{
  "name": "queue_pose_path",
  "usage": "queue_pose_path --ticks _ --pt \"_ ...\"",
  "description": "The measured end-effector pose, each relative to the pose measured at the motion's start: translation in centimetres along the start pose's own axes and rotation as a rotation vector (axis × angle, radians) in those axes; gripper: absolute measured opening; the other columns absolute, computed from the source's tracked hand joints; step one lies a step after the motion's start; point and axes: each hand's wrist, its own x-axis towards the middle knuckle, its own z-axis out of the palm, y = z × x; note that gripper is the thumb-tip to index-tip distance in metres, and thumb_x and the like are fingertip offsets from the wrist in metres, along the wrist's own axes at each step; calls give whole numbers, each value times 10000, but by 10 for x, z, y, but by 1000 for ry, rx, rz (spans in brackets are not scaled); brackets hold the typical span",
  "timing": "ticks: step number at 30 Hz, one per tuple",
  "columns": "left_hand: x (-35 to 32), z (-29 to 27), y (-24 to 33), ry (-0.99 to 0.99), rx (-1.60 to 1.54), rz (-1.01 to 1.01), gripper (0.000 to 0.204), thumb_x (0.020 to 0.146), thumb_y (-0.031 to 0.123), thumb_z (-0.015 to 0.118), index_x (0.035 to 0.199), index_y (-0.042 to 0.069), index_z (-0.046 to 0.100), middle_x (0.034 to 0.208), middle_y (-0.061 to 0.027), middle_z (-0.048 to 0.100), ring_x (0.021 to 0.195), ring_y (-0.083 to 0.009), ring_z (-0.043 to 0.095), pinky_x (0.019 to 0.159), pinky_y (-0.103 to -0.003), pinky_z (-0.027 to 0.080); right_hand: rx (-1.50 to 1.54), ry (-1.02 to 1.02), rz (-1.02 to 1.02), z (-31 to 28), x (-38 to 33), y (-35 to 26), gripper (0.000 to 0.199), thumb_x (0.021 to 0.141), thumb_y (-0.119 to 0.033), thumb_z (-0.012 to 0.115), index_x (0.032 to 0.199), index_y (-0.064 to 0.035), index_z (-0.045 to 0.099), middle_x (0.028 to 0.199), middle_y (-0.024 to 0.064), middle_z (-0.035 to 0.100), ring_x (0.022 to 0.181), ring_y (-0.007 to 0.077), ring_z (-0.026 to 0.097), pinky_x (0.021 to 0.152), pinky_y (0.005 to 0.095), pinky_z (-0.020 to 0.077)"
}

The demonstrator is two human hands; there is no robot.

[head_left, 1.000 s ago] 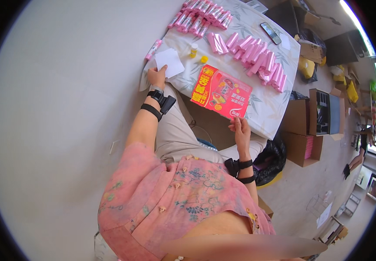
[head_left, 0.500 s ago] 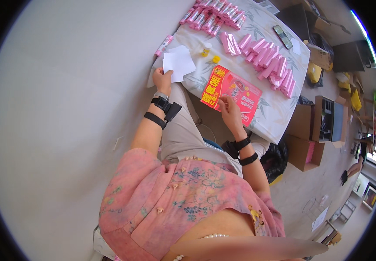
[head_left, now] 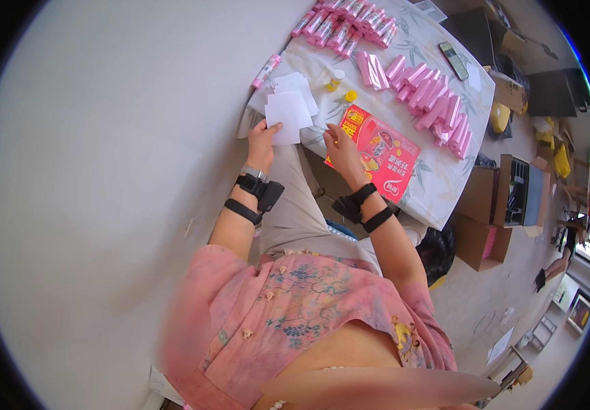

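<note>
My left hand (head_left: 262, 141) pinches the lower left edge of a white paper square (head_left: 289, 118) at the table's near left corner. More white sheets (head_left: 303, 89) lie fanned out behind it. Right of that paper, my right hand (head_left: 341, 146) hovers over the left part of a red and pink printed sheet (head_left: 392, 156). Its fingers are curled together; whether anything small is between them is hidden. A small bottle with a yellow label (head_left: 336, 80) stands behind my right hand, a round yellow cap (head_left: 351, 96) beside it.
Pink rolls with printed labels (head_left: 343, 33) are stacked at the table's far left, with one label-wrapped roll (head_left: 266, 72) apart. Plain pink rolls (head_left: 430, 102) lie in a heap to the right. A phone (head_left: 453, 61) is beyond them. Cardboard boxes (head_left: 481, 236) stand on the floor at right.
My right hand has moved left, from the middle of the red sheet to its left edge, nearer the paper. One white square in my left hand now sits lower, apart from the others.
</note>
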Motion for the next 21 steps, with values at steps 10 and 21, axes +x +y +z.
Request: queue_pose_path --ticks 10,21 --pt "-28 18 1 -161 -36 -120 331 912 25 673 1238 13 615 1185 -75 676 1090 -171 646 976 -328 513 352 -59 248 21 32 5 325 1031 -183 556 1244 56 611 1016 94 703 911 131 643 800 289 515" --pt "-49 60 -5 -128 137 174 335 918 30 688 1239 -41 622 1143 -42 678 971 -84 628 867 -229 511 609 54 259 10 13 -18 220 1027 -129 551 1161 25 631 890 15 633 740 73 526 689 234 462"
